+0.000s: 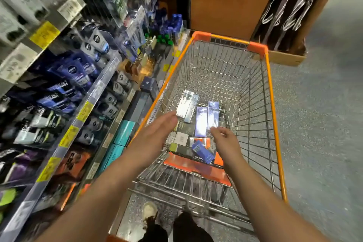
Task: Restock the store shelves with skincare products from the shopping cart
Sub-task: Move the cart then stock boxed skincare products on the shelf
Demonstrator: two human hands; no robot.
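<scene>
A: Skincare boxes lay at the shopping cart's near end; far end bare.
B: Hands?
A: Left hand flat, right hand loosely curled, both holding nothing. NIVEA tubes lined the shelves.

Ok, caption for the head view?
Both open hands, left and right, reach into the orange-rimmed cart toward boxed skincare products beside stocked shelves.

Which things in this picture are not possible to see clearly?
Head view only:
- Print on the boxes in the cart: glare and blur.
- Boxes under the left hand and right hand: partly covered.
- Yellow price tags: too blurred.
- Shelves: cut by left edge.
</scene>
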